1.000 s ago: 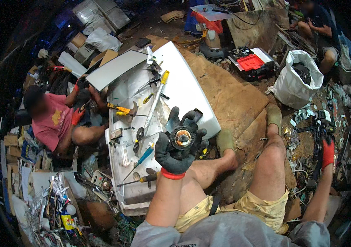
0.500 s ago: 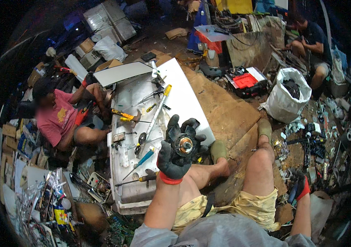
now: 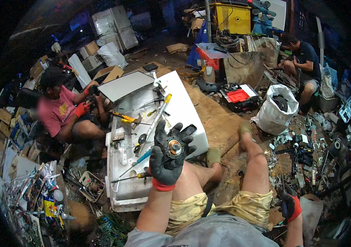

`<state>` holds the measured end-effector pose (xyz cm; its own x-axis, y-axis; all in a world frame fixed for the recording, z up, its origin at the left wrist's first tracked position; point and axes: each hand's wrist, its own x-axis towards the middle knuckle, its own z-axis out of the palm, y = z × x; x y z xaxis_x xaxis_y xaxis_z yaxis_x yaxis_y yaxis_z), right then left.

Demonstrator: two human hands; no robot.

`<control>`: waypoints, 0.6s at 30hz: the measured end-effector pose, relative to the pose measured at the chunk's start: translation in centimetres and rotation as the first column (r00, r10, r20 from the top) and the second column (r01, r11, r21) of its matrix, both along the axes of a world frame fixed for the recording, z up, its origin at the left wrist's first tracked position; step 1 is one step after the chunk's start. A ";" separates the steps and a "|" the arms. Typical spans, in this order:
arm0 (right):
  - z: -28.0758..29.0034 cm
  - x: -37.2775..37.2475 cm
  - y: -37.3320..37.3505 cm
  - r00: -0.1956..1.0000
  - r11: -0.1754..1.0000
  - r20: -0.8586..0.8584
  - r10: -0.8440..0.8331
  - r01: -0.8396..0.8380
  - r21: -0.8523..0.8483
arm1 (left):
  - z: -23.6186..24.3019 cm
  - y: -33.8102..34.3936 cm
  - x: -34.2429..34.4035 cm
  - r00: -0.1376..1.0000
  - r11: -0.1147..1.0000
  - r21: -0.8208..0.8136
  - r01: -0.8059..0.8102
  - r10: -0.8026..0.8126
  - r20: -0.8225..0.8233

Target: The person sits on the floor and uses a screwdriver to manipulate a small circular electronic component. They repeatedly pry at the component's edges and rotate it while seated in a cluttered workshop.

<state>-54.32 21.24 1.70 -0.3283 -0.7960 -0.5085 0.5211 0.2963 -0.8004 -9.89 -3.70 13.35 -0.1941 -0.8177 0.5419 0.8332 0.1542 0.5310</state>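
Note:
My left hand [image 3: 165,162], in a black glove with a red cuff, is raised palm up over the near edge of the white panel. Its fingers curl around a small round motor part [image 3: 174,147] with a coppery ring and a metal shaft in the middle. Low at the right, beside my knee, my right hand [image 3: 289,204] wears a matching glove and is closed. A dark, narrow object shows at its fingers, too unclear to name. Just left of my left hand, screwdrivers [image 3: 141,157], a hammer [image 3: 131,119] and a long yellow-ended tool [image 3: 168,99] lie on the white panel [image 3: 124,191].
A co-worker [image 3: 66,107] in a pink shirt sits left of the panel; another person [image 3: 305,61] sits at the far right. A white sack [image 3: 275,111] and a red tray [image 3: 237,96] stand beyond my feet. Scrap [image 3: 39,197] is heaped at the left.
The view has shifted. My left hand still holds the motor part, now slightly lower and further left in view. My right hand has come leftward and down. The pink-shirted co-worker's hands have moved together.

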 end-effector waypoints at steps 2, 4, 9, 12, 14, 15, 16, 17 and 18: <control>2.2 1.0 0.6 0.983 0.997 -0.168 -0.068 0.071 0.012 | -0.4 0.2 -0.6 0.999 0.998 0.053 -0.022 0.025 -0.048; 4.2 2.5 0.2 0.971 0.996 -0.235 0.031 -0.051 -0.080 | -1.6 0.3 -0.5 0.996 0.996 0.078 -0.036 0.042 -0.079; 8.7 10.5 -5.0 0.806 0.831 -0.443 0.392 -0.517 -0.204 | -2.0 0.8 1.3 0.994 0.990 0.106 -0.092 0.098 -0.057; 8.2 13.6 -8.4 0.518 0.586 -0.581 0.628 -0.806 -0.085 | -2.0 0.9 2.3 0.968 0.965 0.214 0.148 -0.097 -0.231; 8.0 17.5 -11.2 0.356 0.456 -0.715 0.602 -0.888 -0.058 | -2.6 0.9 3.5 0.947 0.921 0.328 0.208 -0.106 -0.304; 8.2 19.0 -12.4 0.337 0.422 -0.767 0.546 -0.901 -0.096 | -3.1 0.7 3.7 0.930 0.890 0.381 0.251 -0.112 -0.350; 8.4 20.6 -13.5 0.320 0.386 -0.812 0.489 -0.914 -0.128 | -3.2 0.5 4.0 0.943 0.895 0.396 0.203 -0.071 -0.324; 8.5 21.7 -14.3 0.312 0.356 -0.847 0.430 -0.921 -0.158 | -3.3 0.3 4.0 0.955 0.895 0.416 0.161 -0.035 -0.295; 8.7 22.3 -14.9 0.323 0.347 -0.827 0.460 -0.923 -0.167 | -3.6 0.1 4.1 0.964 0.892 0.435 0.122 -0.002 -0.265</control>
